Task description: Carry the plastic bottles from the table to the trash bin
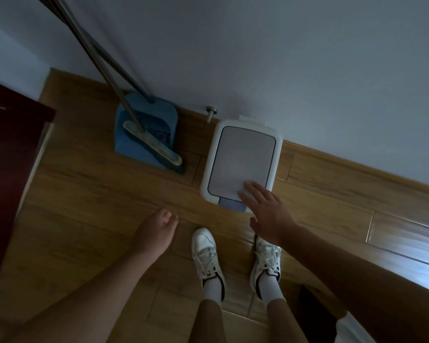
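Note:
A white trash bin (240, 159) with a grey lid stands on the wooden floor against the wall, its lid down. My right hand (266, 214) is spread flat with its fingertips on the near right corner of the lid, holding nothing. My left hand (156, 231) hangs over the floor to the left of the bin, fingers loosely curled and empty. No plastic bottle is in view.
A blue dustpan (146, 127) with a broom (154, 147) leans against the wall left of the bin. A dark red cabinet (10, 157) fills the left edge. A door stopper (211, 112) sticks out of the baseboard. My two white shoes (207, 253) stand before the bin.

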